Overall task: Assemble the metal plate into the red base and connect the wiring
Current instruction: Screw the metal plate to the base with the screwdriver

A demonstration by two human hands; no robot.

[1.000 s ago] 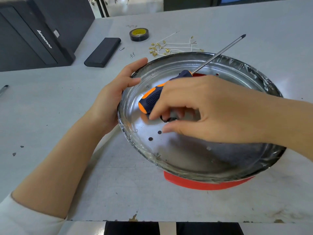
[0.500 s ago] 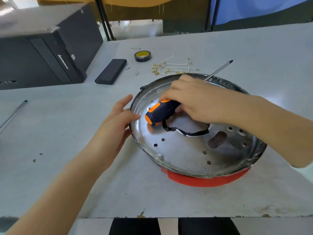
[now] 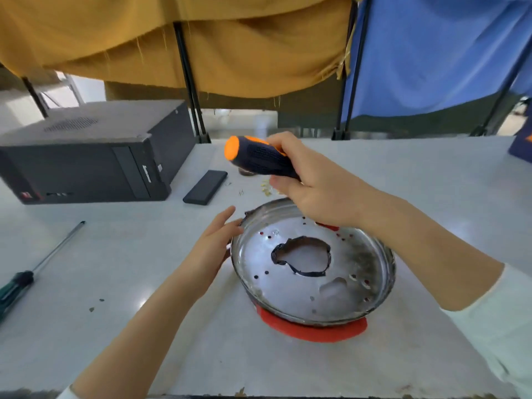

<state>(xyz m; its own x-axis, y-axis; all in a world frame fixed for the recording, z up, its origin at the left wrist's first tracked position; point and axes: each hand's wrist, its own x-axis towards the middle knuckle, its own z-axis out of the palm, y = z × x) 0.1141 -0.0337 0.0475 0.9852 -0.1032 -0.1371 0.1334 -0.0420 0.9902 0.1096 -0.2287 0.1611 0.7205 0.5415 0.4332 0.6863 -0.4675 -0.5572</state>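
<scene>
A round metal plate with several small holes and a large taped-edged cutout sits in the red base, whose rim shows at the front. My left hand rests with straight fingers against the plate's left rim. My right hand is raised above the plate's far edge and grips the orange and dark blue screwdriver by its handle; the shaft is hidden behind the hand. A few brass wire terminals show just beyond the hand.
A black computer case stands at the back left, with a flat black box beside it. A green-handled screwdriver lies at the left edge. Yellow and blue cloths hang behind the grey table.
My right hand lifted the screwdriver up out of the plate and away from me. The view tilted upward, so the plate sits lower in frame. My left hand stayed at the left rim.
</scene>
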